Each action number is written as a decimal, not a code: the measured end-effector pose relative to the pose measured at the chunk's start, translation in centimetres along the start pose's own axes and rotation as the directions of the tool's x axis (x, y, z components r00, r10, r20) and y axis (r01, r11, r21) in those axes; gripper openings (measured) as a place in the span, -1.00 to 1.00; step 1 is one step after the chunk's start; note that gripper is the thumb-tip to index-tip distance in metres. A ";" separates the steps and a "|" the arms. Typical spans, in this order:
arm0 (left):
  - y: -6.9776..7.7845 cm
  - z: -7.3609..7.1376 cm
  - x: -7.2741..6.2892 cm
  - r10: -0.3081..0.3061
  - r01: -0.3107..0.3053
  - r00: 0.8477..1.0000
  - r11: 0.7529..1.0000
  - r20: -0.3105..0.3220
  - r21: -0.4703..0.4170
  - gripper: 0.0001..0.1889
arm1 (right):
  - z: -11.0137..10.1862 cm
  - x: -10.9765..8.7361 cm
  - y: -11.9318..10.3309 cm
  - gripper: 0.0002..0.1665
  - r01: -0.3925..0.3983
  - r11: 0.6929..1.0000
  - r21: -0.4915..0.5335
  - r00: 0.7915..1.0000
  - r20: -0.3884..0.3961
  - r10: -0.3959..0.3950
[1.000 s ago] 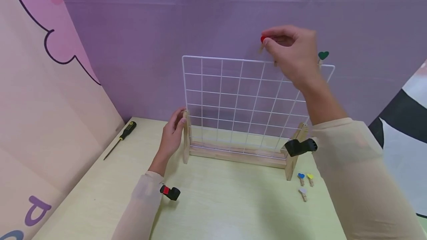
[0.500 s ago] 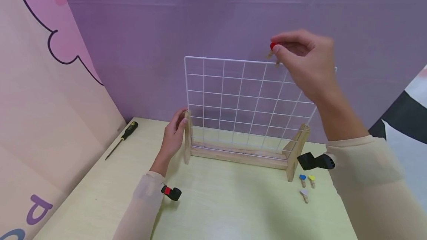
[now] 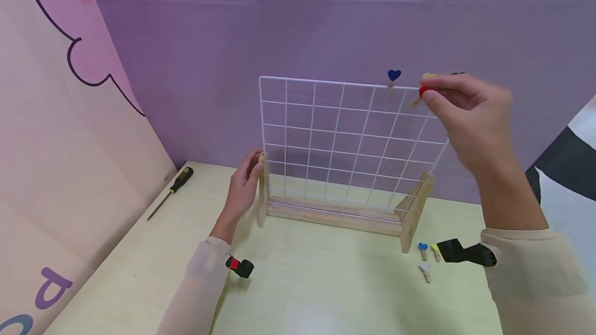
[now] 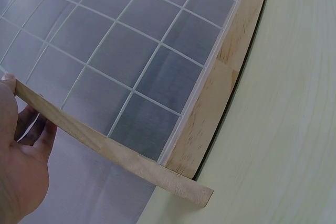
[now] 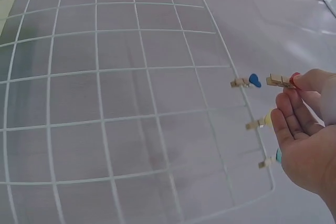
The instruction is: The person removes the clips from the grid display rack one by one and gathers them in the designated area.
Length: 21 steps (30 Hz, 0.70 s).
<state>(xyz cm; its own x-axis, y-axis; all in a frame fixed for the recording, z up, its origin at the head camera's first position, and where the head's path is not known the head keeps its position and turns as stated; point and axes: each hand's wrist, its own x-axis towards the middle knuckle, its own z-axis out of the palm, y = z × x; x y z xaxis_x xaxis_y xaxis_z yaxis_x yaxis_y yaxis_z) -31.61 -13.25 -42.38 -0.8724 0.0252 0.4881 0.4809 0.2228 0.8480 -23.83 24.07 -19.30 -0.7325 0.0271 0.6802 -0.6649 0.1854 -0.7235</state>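
Note:
My right hand [image 3: 479, 118] pinches a small wooden clothespin with a red heart [image 5: 281, 81] between thumb and fingers, beside the top wire of a white wire grid [image 3: 344, 118]. A blue-heart clothespin [image 3: 393, 76] is clipped on that wire to the left of the hand. In the right wrist view, a yellow-heart clothespin [image 5: 255, 124] and a green-heart clothespin [image 5: 266, 162] also sit on the wire, close by the curled lower fingers. My left hand [image 3: 242, 185] holds the left upright of the wooden stand [image 4: 121, 158], its thumb on the near side and fingers behind.
On the table right of the stand lie a blue-heart clothespin [image 3: 422, 251], a yellow-heart one [image 3: 435, 253] partly behind the wrist camera, and a white-heart one [image 3: 425, 272]. A black-handled screwdriver [image 3: 181, 180] lies at the far left edge. A purple backdrop [image 3: 209, 40] hangs behind the stand.
My right hand has moved right and down with the red-heart clothespin, exposing the blue-heart clothespin on the top wire. The left hand keeps its hold on the upright.

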 end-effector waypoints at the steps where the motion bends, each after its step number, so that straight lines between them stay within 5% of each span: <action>1: 0.0 0.0 0.0 0.000 0.000 1.000 1.000 -0.001 0.001 -0.54 | -0.2 -0.3 0.2 -0.71 -0.013 1.000 -0.022 1.000 -0.006 0.013; 11: -0.1 -0.1 0.0 -0.015 0.015 1.000 1.000 -0.001 -0.002 -0.53 | -1.8 -3.7 2.1 -0.61 -0.108 0.952 -0.285 0.994 -0.041 0.101; 21: -0.1 -0.2 0.0 -0.003 0.003 1.000 1.000 0.000 -0.002 -0.53 | -3.0 -6.0 4.5 -0.62 -0.136 0.949 -0.284 0.991 -0.031 0.133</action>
<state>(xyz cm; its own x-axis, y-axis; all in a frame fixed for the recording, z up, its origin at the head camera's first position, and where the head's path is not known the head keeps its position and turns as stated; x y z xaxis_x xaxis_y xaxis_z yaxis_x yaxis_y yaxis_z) -31.59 -13.46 -42.41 -0.8741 0.0245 0.4851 0.4781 0.2206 0.8502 -22.00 27.73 -26.32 -0.8097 0.0818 0.5811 -0.4899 0.4508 -0.7461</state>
